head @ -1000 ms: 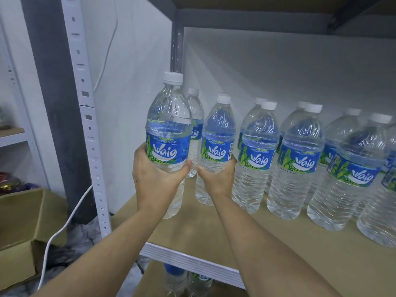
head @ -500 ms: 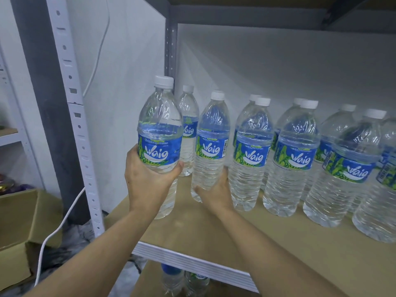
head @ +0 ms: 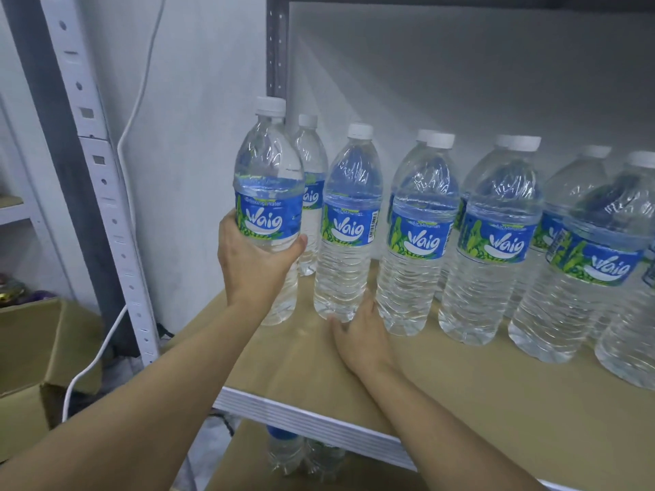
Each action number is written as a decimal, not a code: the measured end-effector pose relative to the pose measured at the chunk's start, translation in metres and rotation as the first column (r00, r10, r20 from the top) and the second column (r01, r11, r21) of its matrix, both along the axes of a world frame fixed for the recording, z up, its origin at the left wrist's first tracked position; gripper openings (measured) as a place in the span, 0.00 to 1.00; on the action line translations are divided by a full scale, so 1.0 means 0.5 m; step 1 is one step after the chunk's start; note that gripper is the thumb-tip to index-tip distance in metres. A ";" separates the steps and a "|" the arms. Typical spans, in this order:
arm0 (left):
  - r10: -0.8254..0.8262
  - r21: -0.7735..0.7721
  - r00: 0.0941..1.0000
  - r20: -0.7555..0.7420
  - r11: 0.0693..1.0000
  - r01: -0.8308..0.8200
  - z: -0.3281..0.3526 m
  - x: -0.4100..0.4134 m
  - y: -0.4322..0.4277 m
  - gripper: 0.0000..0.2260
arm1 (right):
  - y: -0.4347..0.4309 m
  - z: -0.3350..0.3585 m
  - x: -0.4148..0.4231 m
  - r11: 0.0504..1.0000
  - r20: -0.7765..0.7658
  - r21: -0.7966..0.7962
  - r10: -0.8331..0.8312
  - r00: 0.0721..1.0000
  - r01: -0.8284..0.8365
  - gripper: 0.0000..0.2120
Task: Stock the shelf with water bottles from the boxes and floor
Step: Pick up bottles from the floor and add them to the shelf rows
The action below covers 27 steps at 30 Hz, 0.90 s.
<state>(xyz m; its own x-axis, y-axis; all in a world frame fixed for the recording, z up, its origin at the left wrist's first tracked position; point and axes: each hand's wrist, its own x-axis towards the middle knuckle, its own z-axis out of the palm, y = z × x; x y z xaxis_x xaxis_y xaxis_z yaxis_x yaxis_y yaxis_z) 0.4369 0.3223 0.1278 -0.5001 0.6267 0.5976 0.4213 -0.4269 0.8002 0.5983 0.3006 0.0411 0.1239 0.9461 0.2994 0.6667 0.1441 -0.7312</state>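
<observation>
- Head view: the left hand (head: 253,264) wraps around the lower label of a water bottle (head: 271,193), fingers closed on it, thumb on the right side of the bottle. The bottle stands upright at the left end of the shelf board (head: 460,391); whether its base touches the board or sits just above it I cannot tell.
- The right hand (head: 361,334) lies low on the board, fingers loosely spread, fingertips touching the base of the second front bottle (head: 349,225); it grips nothing.
- That second bottle stands upright on the board, just right of the held one.
- More bottles (head: 496,242) with white caps and blue "Waig" labels stand in two rows running to the right, front row and back row close together.
- One back-row bottle (head: 312,193) shows between the held bottle and the second one.
- Under the shelf, on a lower level, two further bottles (head: 301,455) stand partly hidden by the shelf edge.
- Left of the white upright post (head: 95,164), an open cardboard box (head: 32,352) sits on the floor, with a white cable (head: 92,363) running beside it.
</observation>
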 end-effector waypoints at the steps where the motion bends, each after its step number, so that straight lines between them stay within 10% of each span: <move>1: -0.004 0.006 1.000 0.001 1.000 0.004 0.003 0.003 0.013 0.37 | 0.001 0.001 0.000 1.000 -0.004 0.002 -0.001 1.000 0.001 0.45; 16: -0.095 -0.028 0.995 -0.022 0.995 0.095 -0.035 0.032 0.122 0.38 | 0.012 -0.011 0.001 1.000 -0.019 0.017 -0.013 1.000 0.013 0.46; 27: -0.474 -0.157 0.879 -0.061 0.874 0.460 -0.040 -0.022 0.107 0.40 | 0.010 -0.004 -0.001 0.999 -0.012 -0.024 -0.039 0.999 0.038 0.40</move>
<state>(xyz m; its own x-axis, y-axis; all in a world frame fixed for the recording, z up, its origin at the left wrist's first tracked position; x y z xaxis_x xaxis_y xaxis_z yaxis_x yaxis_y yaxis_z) 0.4259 0.3758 0.1078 -0.0746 0.8504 0.5209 0.2761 -0.4843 0.8302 0.5978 0.3057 0.0392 0.1639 0.9473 0.2753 0.6624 0.1011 -0.7423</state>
